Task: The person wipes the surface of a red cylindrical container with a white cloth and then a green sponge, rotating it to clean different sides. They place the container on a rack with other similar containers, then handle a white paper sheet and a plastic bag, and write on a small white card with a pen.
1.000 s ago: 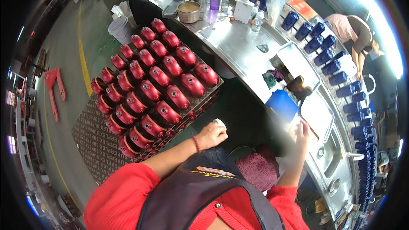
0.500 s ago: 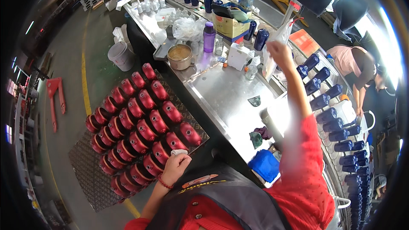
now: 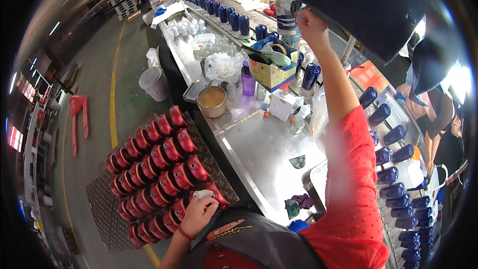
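The step in hand seems a reach: the right hand, fingers curled, contents unclear, is near a striped cylinder. The left hand pinches white cloth by red vessels at their board's right corner; moving calls for clearance.

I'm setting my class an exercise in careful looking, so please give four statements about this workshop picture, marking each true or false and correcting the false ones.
1. The left hand holds something white. True.
2. The right hand is lowered beside the left hand. False: the right hand is stretched out well ahead.
3. A purple bottle stands on the metal bench. True.
4. The rounded pieces near the left hand are green. False: the pieces are red.
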### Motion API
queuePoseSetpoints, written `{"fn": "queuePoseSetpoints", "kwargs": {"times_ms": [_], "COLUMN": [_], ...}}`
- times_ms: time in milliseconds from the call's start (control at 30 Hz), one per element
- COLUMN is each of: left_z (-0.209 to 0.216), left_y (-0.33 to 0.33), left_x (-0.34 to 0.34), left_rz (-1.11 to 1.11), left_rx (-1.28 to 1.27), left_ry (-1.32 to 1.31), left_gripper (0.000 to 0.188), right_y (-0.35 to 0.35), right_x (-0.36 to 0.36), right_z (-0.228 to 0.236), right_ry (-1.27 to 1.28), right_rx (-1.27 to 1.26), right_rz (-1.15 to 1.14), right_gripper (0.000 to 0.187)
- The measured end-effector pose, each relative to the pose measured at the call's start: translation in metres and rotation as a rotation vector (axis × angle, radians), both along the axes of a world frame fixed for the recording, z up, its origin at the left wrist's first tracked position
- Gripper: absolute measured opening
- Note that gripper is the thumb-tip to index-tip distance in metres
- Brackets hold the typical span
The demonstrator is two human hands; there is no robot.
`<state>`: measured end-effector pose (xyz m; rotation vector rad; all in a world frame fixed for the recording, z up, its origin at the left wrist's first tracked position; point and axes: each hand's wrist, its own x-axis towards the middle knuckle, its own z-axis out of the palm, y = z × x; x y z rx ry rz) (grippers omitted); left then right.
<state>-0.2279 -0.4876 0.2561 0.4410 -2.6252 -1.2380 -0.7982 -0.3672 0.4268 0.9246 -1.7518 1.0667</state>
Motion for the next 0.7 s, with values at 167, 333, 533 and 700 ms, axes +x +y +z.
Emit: {"fn": "queuePoseSetpoints", "kwargs": {"times_ms": [167, 333, 533, 700], "left_z": [-0.001, -0.001, 0.019, 0.062], "left_y": [0.004, 0.004, -0.011, -0.043], "left_x": [-0.023, -0.037, -0.068, -0.140], "left_rz": [-0.076, -0.058, -0.098, -0.131], "left_rx": [-0.024, 0.011, -0.050, -0.193], "left_ry": [-0.006, -0.086, -0.102, 0.095], "left_gripper": [0.016, 0.017, 0.018, 0.014], "right_y": [0.001, 0.010, 0.011, -0.001], "right_x": [-0.005, -0.002, 0.022, 0.029], "right_z": [0.037, 0.023, -0.041, -0.073], "right_ry": [-0.212, -0.529, -0.376, -0.179], "right_rx": [0.468, 0.812, 0.845, 0.758], "right_rz": [0.128, 0.298, 0.207, 0.029], "right_gripper": [0.028, 0.040, 0.058, 0.052]}}
